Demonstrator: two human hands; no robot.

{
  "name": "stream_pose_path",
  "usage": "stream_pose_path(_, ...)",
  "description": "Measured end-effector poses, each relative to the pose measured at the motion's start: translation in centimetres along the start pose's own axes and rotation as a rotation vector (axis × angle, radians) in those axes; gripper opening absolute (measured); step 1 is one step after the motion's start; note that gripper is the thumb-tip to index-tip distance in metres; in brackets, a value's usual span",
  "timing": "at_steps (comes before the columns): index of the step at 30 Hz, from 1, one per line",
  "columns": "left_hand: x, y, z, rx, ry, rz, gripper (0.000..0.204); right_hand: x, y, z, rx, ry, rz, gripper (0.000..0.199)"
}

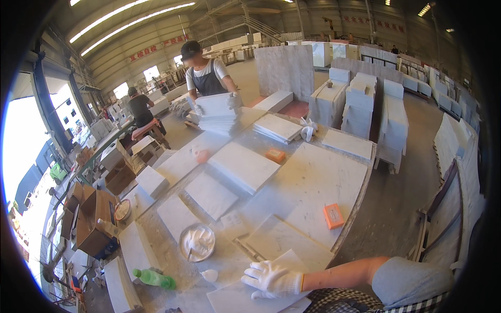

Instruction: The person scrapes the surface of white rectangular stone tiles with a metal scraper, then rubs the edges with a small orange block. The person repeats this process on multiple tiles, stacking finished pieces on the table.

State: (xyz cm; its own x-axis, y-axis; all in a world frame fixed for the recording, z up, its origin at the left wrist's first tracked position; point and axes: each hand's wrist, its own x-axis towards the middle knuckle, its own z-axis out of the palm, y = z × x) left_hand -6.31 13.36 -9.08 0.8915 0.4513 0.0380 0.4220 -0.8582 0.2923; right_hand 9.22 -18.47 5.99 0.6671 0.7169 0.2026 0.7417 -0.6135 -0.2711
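My right hand (272, 279), in a white knitted glove, reaches in from the right. It lies palm down on a pale stone slab (224, 300) at the near edge of the table, its fingers stretched out and apart. Just beyond it rests another flat slab (284, 237), with a narrow strip along its left side. My left hand does not show. Left of the glove sits a small white lump (210, 275). Farther left stand a bowl of white paste (201, 240), with a handle leaning in it, and a green plastic bottle (155, 278) lying on its side.
Orange boxes (333, 216) and stacked slabs (244, 167) occupy the dusty table. Across it, a co-worker (209, 78) in white gloves grips a slab over a pile. A cardboard box (96, 221) stands left; stone stacks (357, 104) rise beyond the far right corner.
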Motion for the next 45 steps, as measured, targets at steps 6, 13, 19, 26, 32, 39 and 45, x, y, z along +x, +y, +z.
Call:
stream_pose_path(6, -0.2, -0.1, -0.3, 0.062, 0.024, 0.016, 0.043, -0.2, -0.2, 0.2, 0.067, -0.037, 0.021, 0.057)
stream_pose_path(13, -0.1, 0.9, -1.5, -0.113, -0.027, -0.056, 0.043, 0.3, 0.1, 2.6, -0.115, 0.211, -0.009, 0.043)
stream_pose_path(19, 0.3, 1.7, -3.2, -0.022, -0.110, -0.044, 0.043, 0.2, 0.0, 3.2, -0.111, 0.217, -0.020, 0.046)
stream_pose_path(26, 0.4, 1.5, -2.7, 0.005, -0.126, -0.078, 0.043, 0.0, 0.0, 2.4, -0.082, 0.217, -0.033, 0.045)
stream_pose_path(32, 0.3, 1.3, -2.5, 0.005, -0.153, -0.092, 0.043, 0.1, 0.0, 2.8, -0.114, 0.226, -0.042, 0.045)
stream_pose_path(39, 0.1, 1.2, -1.4, 0.050, -0.058, -0.053, 0.041, 0.3, -0.3, 2.2, -0.091, 0.199, -0.024, 0.043)
stream_pose_path(45, -0.4, 0.2, -0.5, 0.052, -0.006, -0.054, 0.041, 0.1, -0.2, 0.6, -0.030, 0.005, -0.003, 0.053)
